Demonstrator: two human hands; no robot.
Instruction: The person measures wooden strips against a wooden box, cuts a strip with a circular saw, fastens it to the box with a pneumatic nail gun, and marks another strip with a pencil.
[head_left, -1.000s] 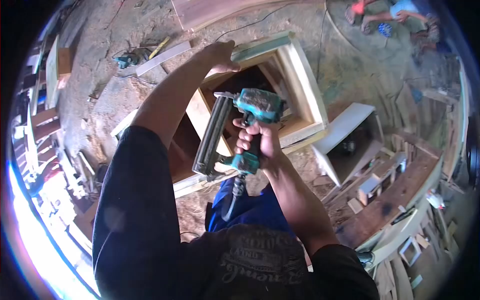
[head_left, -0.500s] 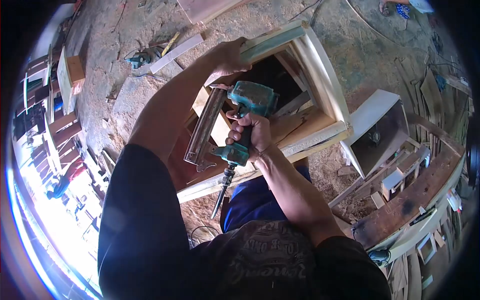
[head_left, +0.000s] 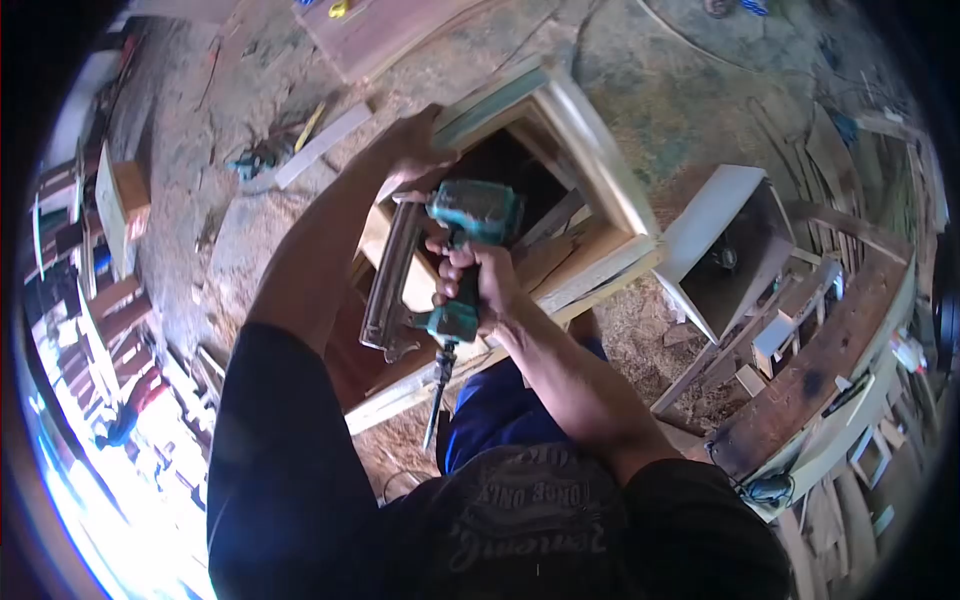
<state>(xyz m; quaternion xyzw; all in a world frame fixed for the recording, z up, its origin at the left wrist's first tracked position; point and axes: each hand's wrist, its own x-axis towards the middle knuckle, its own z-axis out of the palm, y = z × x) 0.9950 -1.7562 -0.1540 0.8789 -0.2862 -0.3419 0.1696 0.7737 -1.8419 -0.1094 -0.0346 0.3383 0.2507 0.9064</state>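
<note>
Over the floor point(head_left: 665, 115), 1 nailer point(head_left: 472, 207) part-hides a frame point(head_left: 597, 150)

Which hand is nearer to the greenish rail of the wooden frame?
Left. The left hand grips the end of the rail; the right hand is farther away, gripping a teal nail gun.

Open floor point(head_left: 690, 115) beyond the wooden frame point(head_left: 600, 150), white box point(head_left: 712, 215) at right

dusty brown floor point(head_left: 660, 125) with sawdust and scraps, stacked wood lengths point(head_left: 800, 150) right, open white box point(head_left: 715, 220) right of centre, glaring daylight lower left
</note>
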